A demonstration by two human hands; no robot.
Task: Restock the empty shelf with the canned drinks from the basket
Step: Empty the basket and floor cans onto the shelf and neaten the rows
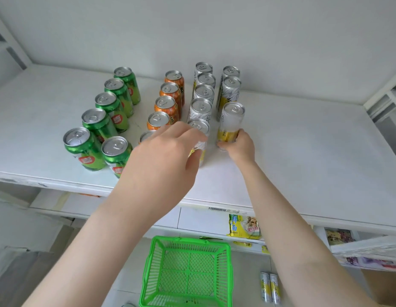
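A white shelf (303, 151) holds rows of upright cans: green cans (97, 122) on the left, orange cans (168, 103) in the middle, slim silver-and-yellow cans (203, 94) to the right. My right hand (239, 147) grips the base of a slim silver-and-yellow can (231, 122), third in the rightmost row. My left hand (166, 156) curls around the front can (200, 129) of the neighbouring slim row, hiding its lower part and most of the front orange can. A green plastic basket (186, 247) stands on the floor below, with no cans inside.
Two slim silver-and-yellow cans (270, 286) lie on the floor to the right of the basket. Lower shelves carry a yellow noodle packet (243, 226) and other packets at the right. White shelf uprights flank both sides. The shelf's right half is bare.
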